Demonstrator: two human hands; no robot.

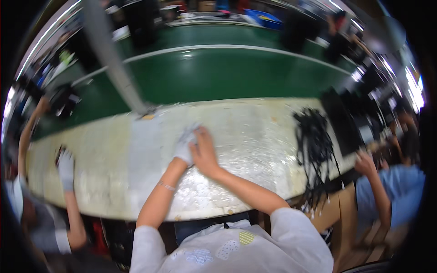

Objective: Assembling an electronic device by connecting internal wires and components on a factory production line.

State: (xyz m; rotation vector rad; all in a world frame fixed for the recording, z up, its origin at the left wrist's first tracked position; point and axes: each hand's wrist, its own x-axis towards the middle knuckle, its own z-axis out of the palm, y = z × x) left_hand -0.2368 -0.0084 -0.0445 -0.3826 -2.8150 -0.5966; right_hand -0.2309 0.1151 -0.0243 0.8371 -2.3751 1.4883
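Observation:
Over the middle of the pale, film-covered worktable, my two hands meet. A white glove covers my left hand, whose fingers point away from me and are blurred and partly covered. My bare right hand lies against the glove's right side, its thumb and fingers closed on it. Whether anything lies under or between the hands cannot be seen. To the right on the table is a tangled bundle of black cables, apart from both hands.
A grey post rises at the table's far edge. At the left, a co-worker's gloved hand rests over a small dark thing. Another person in a blue top sits at the right, near a cardboard box. Beyond lies green floor.

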